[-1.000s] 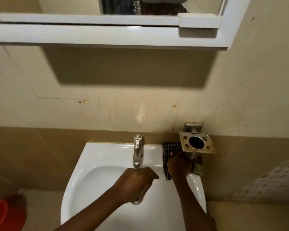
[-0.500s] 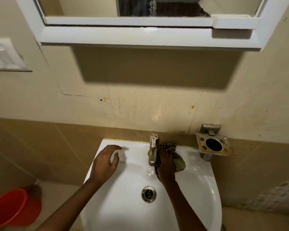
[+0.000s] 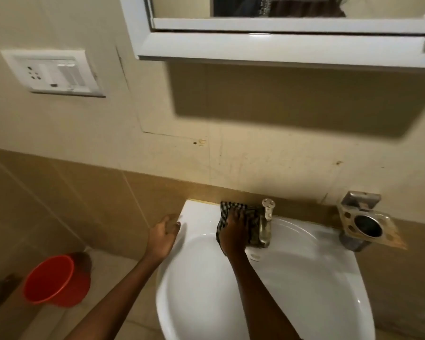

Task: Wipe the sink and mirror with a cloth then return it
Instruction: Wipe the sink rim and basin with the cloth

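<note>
A white sink (image 3: 304, 285) hangs on the tiled wall at the lower right. My right hand (image 3: 233, 231) presses a dark checked cloth (image 3: 252, 215) flat on the sink's back ledge, just left of the metal tap (image 3: 267, 222). My left hand (image 3: 163, 235) rests on the sink's left rim with its fingers apart, holding nothing. The mirror (image 3: 280, 7) in its white frame (image 3: 268, 46) runs along the top edge; only its bottom strip shows.
A metal tumbler holder (image 3: 363, 224) juts from the wall right of the tap. A white switch plate (image 3: 52, 73) is on the wall at upper left. A red bucket (image 3: 55, 280) stands on the floor left of the sink.
My right hand has slid the cloth from the right side of the tap, past it, to the ledge on its left. My left hand moved from over the basin to the sink's left rim.
</note>
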